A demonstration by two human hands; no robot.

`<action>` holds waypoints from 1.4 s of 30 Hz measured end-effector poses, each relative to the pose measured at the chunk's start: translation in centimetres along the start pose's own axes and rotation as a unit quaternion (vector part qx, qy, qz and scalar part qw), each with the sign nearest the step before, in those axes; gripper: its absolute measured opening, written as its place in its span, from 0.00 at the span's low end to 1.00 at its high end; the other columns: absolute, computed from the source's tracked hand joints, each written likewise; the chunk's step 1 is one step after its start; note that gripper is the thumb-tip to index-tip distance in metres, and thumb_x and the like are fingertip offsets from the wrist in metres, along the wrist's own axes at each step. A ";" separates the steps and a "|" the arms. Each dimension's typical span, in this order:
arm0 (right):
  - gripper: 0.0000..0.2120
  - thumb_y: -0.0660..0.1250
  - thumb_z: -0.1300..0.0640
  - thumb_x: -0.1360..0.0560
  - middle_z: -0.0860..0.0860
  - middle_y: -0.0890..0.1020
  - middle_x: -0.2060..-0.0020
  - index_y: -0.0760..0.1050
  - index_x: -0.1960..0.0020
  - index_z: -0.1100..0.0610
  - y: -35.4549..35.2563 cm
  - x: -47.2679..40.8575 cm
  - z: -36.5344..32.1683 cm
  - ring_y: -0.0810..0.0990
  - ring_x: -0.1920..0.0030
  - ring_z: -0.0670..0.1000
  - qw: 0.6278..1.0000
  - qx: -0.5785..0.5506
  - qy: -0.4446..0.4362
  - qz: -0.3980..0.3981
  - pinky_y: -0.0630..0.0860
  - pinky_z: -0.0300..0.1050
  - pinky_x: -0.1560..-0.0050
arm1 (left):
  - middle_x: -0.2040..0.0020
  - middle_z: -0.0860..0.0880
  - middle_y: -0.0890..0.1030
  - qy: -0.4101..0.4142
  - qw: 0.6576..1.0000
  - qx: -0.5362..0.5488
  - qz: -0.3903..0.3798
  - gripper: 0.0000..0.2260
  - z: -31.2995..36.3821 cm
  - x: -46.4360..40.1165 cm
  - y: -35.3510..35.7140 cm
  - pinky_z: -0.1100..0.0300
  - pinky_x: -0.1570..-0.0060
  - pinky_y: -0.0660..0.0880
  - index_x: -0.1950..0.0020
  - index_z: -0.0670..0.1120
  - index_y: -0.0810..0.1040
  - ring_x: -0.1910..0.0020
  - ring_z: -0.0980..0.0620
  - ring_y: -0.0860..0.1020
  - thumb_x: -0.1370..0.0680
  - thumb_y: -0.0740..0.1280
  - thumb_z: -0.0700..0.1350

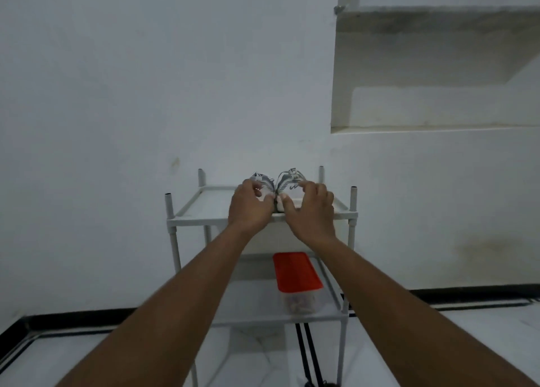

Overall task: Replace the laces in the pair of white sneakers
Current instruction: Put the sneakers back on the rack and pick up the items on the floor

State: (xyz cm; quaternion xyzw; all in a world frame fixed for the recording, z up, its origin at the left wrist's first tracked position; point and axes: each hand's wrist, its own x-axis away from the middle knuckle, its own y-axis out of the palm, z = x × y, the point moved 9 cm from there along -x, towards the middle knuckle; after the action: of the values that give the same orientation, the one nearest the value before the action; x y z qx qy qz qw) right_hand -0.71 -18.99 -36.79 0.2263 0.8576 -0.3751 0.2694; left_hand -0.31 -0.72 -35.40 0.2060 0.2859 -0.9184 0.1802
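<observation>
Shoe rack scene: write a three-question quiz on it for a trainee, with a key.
1. True or false: both sneakers stand on the top shelf of the rack.
2. Which hand is on which shoe?
3. The container on the lower shelf has a lid coloured: A) blue B) red C) green.

Key
1. True; they stand side by side.
2. The left hand is on the left sneaker, the right hand on the right sneaker.
3. B.
</observation>
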 end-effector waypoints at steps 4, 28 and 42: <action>0.12 0.70 0.42 0.19 0.44 0.82 0.46 0.79 0.40 0.48 0.6 5.6 1.5 0.80 0.45 0.46 0.969 -0.228 0.078 -0.057 0.78 0.45 0.45 | 0.49 0.51 0.85 -0.058 0.979 0.173 -0.087 0.08 -1.8 5.3 2.2 0.61 0.54 0.79 0.41 0.49 0.81 0.52 0.54 0.83 0.19 0.71 0.47; 0.11 0.68 0.52 0.20 0.55 0.87 0.49 0.82 0.46 0.59 18.4 37.7 41.2 0.84 0.46 0.57 0.902 0.038 0.373 -0.213 0.77 0.46 0.48 | 0.29 0.43 0.73 -0.175 0.884 -0.064 -0.428 0.18 -35.6 35.8 35.9 0.56 0.39 0.73 0.27 0.51 0.75 0.33 0.44 0.74 0.17 0.65 0.45; 0.23 0.77 0.40 0.30 0.51 0.83 0.52 0.79 0.44 0.55 24.2 39.2 47.7 0.83 0.51 0.55 0.878 0.126 0.310 -0.341 0.81 0.49 0.52 | 0.33 0.41 0.72 -0.294 0.888 -0.101 -0.339 0.33 -41.5 35.2 40.2 0.45 0.43 0.79 0.25 0.46 0.61 0.38 0.38 0.78 0.22 0.73 0.57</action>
State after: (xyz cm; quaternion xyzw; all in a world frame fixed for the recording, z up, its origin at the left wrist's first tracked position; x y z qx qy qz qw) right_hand -1.92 -33.26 -101.52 0.0561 0.8669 -0.4591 -0.1858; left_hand -0.77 -14.36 -101.69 -0.2015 0.3633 -0.9084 -0.0463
